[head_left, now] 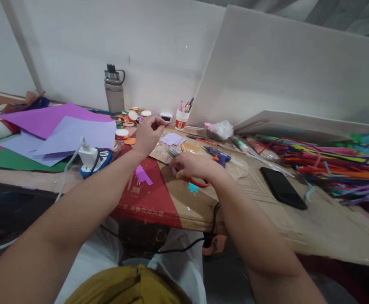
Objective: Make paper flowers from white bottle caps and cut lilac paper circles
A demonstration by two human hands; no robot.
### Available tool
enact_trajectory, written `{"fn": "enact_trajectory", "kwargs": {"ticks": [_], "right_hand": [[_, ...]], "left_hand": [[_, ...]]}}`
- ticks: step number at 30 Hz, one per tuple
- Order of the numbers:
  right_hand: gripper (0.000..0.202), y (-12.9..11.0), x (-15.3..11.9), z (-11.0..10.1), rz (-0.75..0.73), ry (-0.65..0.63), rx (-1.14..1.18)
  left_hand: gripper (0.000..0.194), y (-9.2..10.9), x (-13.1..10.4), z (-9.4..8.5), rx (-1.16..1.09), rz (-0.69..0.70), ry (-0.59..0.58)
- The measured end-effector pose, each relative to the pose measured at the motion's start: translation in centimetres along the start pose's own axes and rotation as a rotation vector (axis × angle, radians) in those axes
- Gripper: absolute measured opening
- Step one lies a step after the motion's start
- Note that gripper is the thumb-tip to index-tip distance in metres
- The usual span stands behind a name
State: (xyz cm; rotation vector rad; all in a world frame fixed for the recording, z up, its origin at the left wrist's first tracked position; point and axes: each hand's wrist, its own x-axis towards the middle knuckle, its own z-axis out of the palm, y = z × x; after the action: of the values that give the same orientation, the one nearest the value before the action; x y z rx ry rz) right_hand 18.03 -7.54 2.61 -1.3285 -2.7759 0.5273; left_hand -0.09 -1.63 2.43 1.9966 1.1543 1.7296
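Lilac paper squares [172, 139] lie at twelve o'clock, probably bunched there for easy reach between your hands, which are apart, left [147, 134] at eleven, right [191, 164] beside the red scissor handle [203, 185], and I can't tell whether either clamps anything.

Here on the red cardboard [153, 192] in front of me, a line of small pale characters [146, 209] runs along the near edge, too blurred for me to read, with a little printed emblem [135, 188] above. Across at the paper cup [181, 119], I get yellowish marks on red, also illegible.
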Motion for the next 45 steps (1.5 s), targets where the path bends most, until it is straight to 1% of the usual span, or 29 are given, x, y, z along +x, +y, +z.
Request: {"fn": "enact_trajectory", "kwargs": {"ticks": [3, 5, 6, 8, 10, 11, 12, 14, 16, 17, 19, 22, 25, 27, 28, 29, 30, 31, 32, 33, 34, 36, 38, 42, 45], "right_hand": [[0.022, -0.4, 0.1, 0.2, 0.028, -0.017, 0.013], [0.018, -0.7, 0.1, 0.1, 0.032, 0.024, 0.064], [0.016, -0.7, 0.1, 0.0, 0.028, 0.081, 0.096], [0.017, -0.5, 0.1, -0.2, 0.036, 0.275, 0.169], [0.022, 0.1, 0.4, -0.4, 0.068, 0.508, 0.267], [0.025, 0.5, 0.6, -0.5, 0.084, 0.606, 0.328], [0.028, 0.8, 0.7, -0.6, 0.098, 0.684, 0.395], [0.033, 1.4, 1.1, -0.6, 0.106, 0.782, 0.501], [0.033, 1.5, 1.2, -0.6, 0.097, 0.824, 0.542], [0.032, 1.3, 1.3, -0.5, 0.083, 0.827, 0.537], [0.027, 0.8, 1.3, -0.2, 0.043, 0.807, 0.499], [0.024, 0.3, 1.5, 0.2, 0.005, 0.786, 0.445], [0.029, 0.9, 1.7, 0.2, -0.058, 0.724, 0.478], [0.03, 2.1, 1.9, -0.1, -0.059, 0.708, 0.538], [0.028, 2.8, 2.0, -0.2, -0.014, 0.735, 0.55], [0.027, 3.5, 2.0, -0.2, 0.075, 0.786, 0.528], [0.027, 4.2, 2.1, -0.2, 0.189, 0.819, 0.464], [0.027, 4.8, 2.2, -0.1, 0.307, 0.814, 0.371], [0.026, 5.3, 2.4, 0.1, 0.413, 0.77, 0.28], [0.025, 5.6, 2.5, 0.4, 0.492, 0.691, 0.207], [0.025, 5.8, 2.8, 0.7, 0.533, 0.624, 0.171], [0.024, 5.9, 3.4, 1.4, 0.561, 0.533, 0.14], [0.022, 5.7, 4.1, 1.9, 0.579, 0.5, 0.115], [0.018, 5.5, 4.9, 2.1, 0.634, 0.503, 0.104], [0.015, 5.7, 4.8, 1.7, 0.645, 0.534, 0.133]], "left_hand": [[0.008, -0.1, 0.2, -0.1, -0.021, -0.02, 0.006], [0.009, -0.4, 0.4, -0.2, -0.048, -0.051, 0.01], [0.009, -0.5, 0.5, -0.3, -0.067, -0.074, 0.01], [0.008, -0.7, 0.7, -0.3, -0.115, -0.145, -0.014], [0.005, -0.7, 0.7, -0.2, -0.172, -0.251, -0.093], [0.002, -0.7, 0.6, -0.1, -0.198, -0.307, -0.153], [0.004, -0.6, 0.5, 0.0, -0.226, -0.36, -0.223], [0.016, -0.2, 0.1, 0.3, -0.304, -0.458, -0.369], [0.029, 0.1, -0.4, 0.6, -0.404, -0.526, -0.487], [0.035, 0.3, -0.7, 0.7, -0.452, -0.538, -0.531], [0.043, 0.4, -1.1, 1.0, -0.522, -0.512, -0.589], [0.042, 0.3, -1.4, 1.2, -0.563, -0.441, -0.626], [0.038, -0.1, -1.4, 1.3, -0.549, -0.429, -0.604], [0.035, -0.4, -1.3, 1.4, -0.544, -0.461, -0.533], [0.033, -0.5, -1.2, 1.4, -0.545, -0.484, -0.486], [0.032, -0.7, -1.2, 1.5, -0.547, -0.508, -0.438], [0.031, -0.7, -1.1, 1.5, -0.551, -0.529, -0.396], [0.03, -0.8, -1.1, 1.6, -0.556, -0.546, -0.365], [0.029, -0.9, -1.1, 1.6, -0.558, -0.559, -0.345], [0.027, -0.9, -1.1, 1.6, -0.56, -0.567, -0.336], [0.026, -0.9, -1.1, 1.6, -0.558, -0.574, -0.334], [0.024, -0.9, -1.2, 1.5, -0.541, -0.576, -0.356], [0.023, -0.8, -1.3, 1.4, -0.518, -0.562, -0.398], [0.019, -0.8, -1.3, 1.3, -0.488, -0.528, -0.441], [0.017, -0.9, -1.4, 1.4, -0.469, -0.55, -0.443]]}}
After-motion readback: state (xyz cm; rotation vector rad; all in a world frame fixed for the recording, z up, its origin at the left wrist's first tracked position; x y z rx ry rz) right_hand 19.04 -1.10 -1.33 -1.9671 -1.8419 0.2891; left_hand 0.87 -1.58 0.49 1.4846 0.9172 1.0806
